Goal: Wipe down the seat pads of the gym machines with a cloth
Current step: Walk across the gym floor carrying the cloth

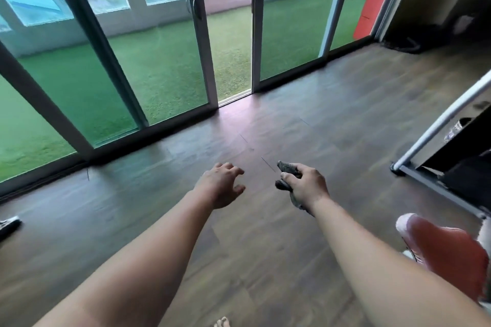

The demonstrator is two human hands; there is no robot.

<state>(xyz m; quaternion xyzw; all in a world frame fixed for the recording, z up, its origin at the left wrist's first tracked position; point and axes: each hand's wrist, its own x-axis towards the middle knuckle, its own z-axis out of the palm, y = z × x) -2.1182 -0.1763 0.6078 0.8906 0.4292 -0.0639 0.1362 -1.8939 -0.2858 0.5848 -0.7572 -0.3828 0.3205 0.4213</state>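
The right hand [305, 186] grips a bunched grey cloth [288, 167], fingers and thumb curled tight round it, above the wood-plank floor [265, 127]. The cloth's long axis runs away from the person. One end pokes forward past the knuckles toward the sliding glass doors [202, 34], and the other trails back under the wrist. The left hand [220, 186] is just beside it, apart from the cloth, with fingers spread and loosely bent, holding nothing. A white machine frame [438, 125] stands at the right, with a red shoe [446, 249] near it.
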